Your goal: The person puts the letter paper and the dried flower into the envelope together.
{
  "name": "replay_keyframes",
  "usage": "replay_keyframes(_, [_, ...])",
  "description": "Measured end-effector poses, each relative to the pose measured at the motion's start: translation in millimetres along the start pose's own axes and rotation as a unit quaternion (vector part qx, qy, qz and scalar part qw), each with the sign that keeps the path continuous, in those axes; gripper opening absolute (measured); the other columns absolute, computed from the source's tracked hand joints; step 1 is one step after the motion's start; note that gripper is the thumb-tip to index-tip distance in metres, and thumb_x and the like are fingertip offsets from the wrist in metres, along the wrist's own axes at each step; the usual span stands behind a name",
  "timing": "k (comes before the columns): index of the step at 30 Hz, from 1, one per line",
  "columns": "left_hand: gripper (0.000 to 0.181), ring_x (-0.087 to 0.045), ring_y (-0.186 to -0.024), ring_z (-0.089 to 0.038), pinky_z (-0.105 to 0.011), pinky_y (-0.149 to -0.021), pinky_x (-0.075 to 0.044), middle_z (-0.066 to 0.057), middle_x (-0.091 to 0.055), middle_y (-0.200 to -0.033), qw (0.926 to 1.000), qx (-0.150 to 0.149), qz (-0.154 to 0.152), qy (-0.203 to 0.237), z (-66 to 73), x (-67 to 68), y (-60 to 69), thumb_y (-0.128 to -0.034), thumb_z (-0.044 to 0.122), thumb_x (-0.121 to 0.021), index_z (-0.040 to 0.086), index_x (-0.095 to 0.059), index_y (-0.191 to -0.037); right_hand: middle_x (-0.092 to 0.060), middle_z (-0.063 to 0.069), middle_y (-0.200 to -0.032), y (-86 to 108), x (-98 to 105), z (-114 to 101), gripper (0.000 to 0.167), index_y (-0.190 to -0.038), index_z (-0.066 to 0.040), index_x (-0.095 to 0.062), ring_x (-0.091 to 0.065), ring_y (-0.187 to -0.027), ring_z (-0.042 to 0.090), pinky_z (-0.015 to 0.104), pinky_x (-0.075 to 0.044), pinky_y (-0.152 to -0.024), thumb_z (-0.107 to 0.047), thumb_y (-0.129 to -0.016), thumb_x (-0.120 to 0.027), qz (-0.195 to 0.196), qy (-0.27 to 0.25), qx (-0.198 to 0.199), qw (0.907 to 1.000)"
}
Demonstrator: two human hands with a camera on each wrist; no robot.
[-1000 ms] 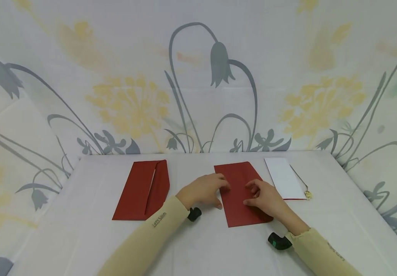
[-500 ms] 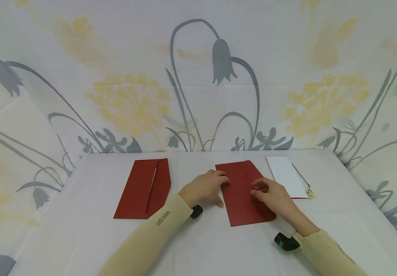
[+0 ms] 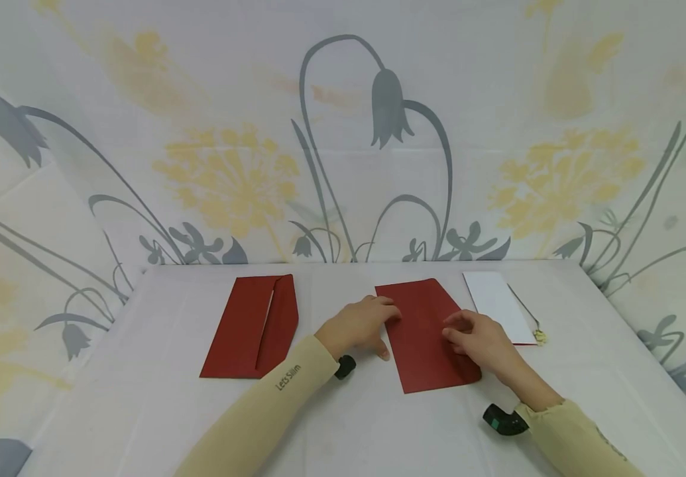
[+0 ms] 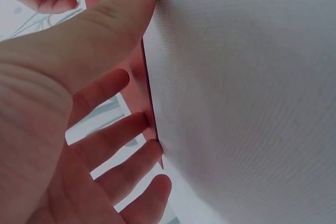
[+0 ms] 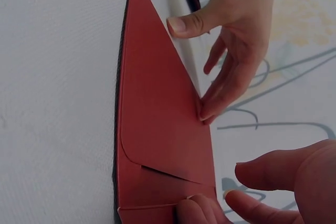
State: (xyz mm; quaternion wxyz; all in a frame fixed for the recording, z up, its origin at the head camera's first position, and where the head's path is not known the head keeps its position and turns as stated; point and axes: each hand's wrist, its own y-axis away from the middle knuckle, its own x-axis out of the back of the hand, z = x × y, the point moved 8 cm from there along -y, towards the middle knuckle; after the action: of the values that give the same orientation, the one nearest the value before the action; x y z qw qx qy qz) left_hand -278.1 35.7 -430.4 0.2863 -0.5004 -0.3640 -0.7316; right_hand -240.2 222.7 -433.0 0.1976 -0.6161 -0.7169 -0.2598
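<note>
Rests a left hand, with fingers spread and softly bent, against the left edge of a flat red paper envelope, right of centre on a white woven cloth; touches without gripping; poises a right hand at the same envelope's right side, with fingers loosely curled and taking hold of nothing visible; seems, in the head view, to bring thumb and forefinger near each other, yet in the right wrist view leaves a plain gap between them, with another finger touching the paper; reveals there a red panel with a rounded corner, above a narrow dark gap; in the left wrist view, reaches along the envelope's thin dark edge.

Takes in, from the head alone, a second red paper envelope at left, with white showing along a slanting opening; at right, a white rectangular card beside a thin cord and gold-coloured charm; wears pale beige sleeves; works before white fabric hangings printed with grey bell-shaped flowers and yellow blooms.
</note>
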Motion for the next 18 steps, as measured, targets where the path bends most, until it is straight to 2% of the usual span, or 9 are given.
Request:
replay_keyframes(8, [0.076,-0.039,-0.136,-0.018,-0.034,-0.095,-0.048,0.004,-0.04,-0.152,1.0,-0.001,-0.002,0.0,1.8,0.1,1.4,-0.0747,0.04,-0.088,0.024,-0.055,-0.141,-0.065,0.02,-0.116,2.9,1.3,3.9,0.03,-0.12,0.004,-0.06,-0.069,-0.097,0.027,0.035,-0.059,-0.078,-0.014,-0.096,-0.065,-0.02,-0.051,-0.001,0.9985])
replay_keyframes(14, [0.075,-0.038,-0.136,-0.018,-0.034,-0.094,-0.049,0.004,-0.039,-0.152,1.0,-0.003,-0.002,0.004,1.6,-1.1,0.3,-0.075,0.039,-0.088,0.024,-0.055,-0.141,-0.064,0.021,-0.118,3.9,5.9,8.8,0.034,-0.122,0.006,-0.058,-0.068,-0.098,0.027,0.036,-0.058,-0.078,-0.015,-0.096,-0.066,-0.032,-0.073,-0.018,0.9967])
replay_keyframes(18, [0.075,-0.037,-0.136,-0.017,-0.035,-0.094,-0.049,0.005,-0.038,-0.153,1.0,0.002,-0.005,0.008,-1.2,-3.2,0.6,-0.0754,0.039,-0.088,0.025,-0.054,-0.141,-0.065,0.019,-0.119,2.5,0.5,9.4,0.038,-0.124,0.007,-0.056,-0.066,-0.102,0.025,0.035,-0.058,-0.081,-0.016,-0.096,-0.067,-0.058,-0.106,-0.027,0.9924])
